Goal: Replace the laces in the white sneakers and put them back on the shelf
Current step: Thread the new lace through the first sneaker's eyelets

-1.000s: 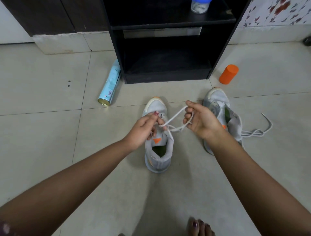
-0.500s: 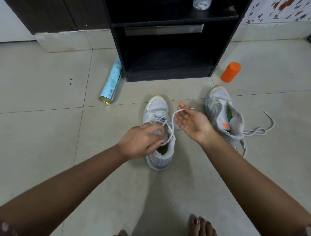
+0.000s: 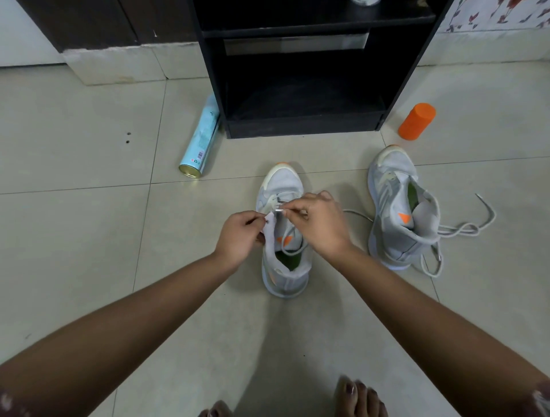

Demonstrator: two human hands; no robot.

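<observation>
Nearest the camera, we see the person's bare toes (image 3: 360,397) on the tiled floor (image 3: 89,238). Ahead of them stands the near sneaker (image 3: 285,278), upright, toe towards the shelf unit; it is white-grey with an orange toe edge, an orange triangle on the tongue and a green insole. The left hand (image 3: 238,235) has its fingers clamped on the sneaker's left eyelet flap. The right hand (image 3: 321,226) has thumb and forefinger closed on the white tip (image 3: 279,210) of the lace (image 3: 355,213), held just beside that eyelet; the rest of the lace trails right across the floor. Half a second ago the right hand lay palm up, fingers apart, with the lace draped over it, and the left hand covered the sneaker's collar. The second sneaker (image 3: 398,208) stands to the right, apart from the first, with a loose lace (image 3: 464,230) spilled beside it. Farther off, a pale blue spray can (image 3: 202,140) lies on its side against the black shelf unit (image 3: 297,125), and an orange cylinder (image 3: 416,121) stands to its right. The upper shelf carries a container (image 3: 364,2), cut off by the frame edge.
</observation>
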